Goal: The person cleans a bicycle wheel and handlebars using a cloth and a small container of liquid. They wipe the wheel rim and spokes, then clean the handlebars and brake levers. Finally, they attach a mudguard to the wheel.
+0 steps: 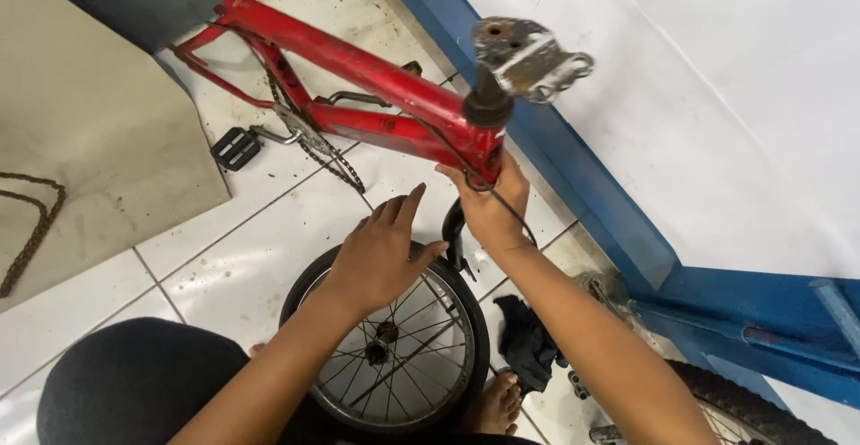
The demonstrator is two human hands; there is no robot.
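A red bicycle frame stands tilted over the white tiled floor, its worn metal stem clamp at the top. My right hand grips the lower end of the head tube, by the black fork. A thin black cable loops across that hand. My left hand rests with fingers spread on the tyre of the small front wheel, which stands between my legs.
The crank, chain and black pedal hang on the frame. A loose rusty chain lies on a beige mat at left. Blue-and-white wall at right, dark rag and another tyre near my bare foot.
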